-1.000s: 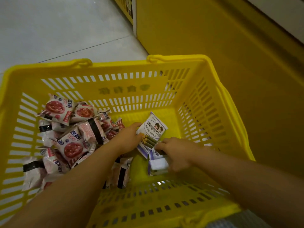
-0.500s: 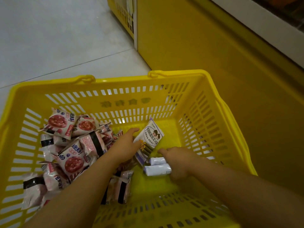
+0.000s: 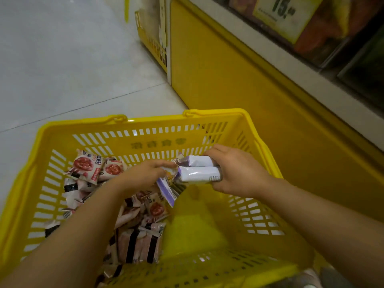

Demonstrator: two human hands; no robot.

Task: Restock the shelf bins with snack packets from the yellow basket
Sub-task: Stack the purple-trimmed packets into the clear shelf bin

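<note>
Foil packets (image 3: 197,175): light, crinkly, probably slippery; grip mid-body. Right hand (image 3: 239,171) clasps two; left hand (image 3: 145,175) pinches a third packet (image 3: 166,190) by its top.

I'm looking down into the basket (image 3: 145,129). The floor (image 3: 62,59) lies behind it and to its left, and the base of the shelf unit (image 3: 228,80) runs along its right side. Inside, the pile of snack packets (image 3: 87,167) lies in the left half, from the far wall to the near one. Over the middle, the left hand (image 3: 145,175) and right hand (image 3: 239,171) nearly meet. The two rolled packets (image 3: 199,173) lie one behind the other in the right hand, and the flat packet (image 3: 168,190) hangs from the left hand, just beside and below them. The price tag (image 3: 280,15) sits up in the shelf, far right.
</note>
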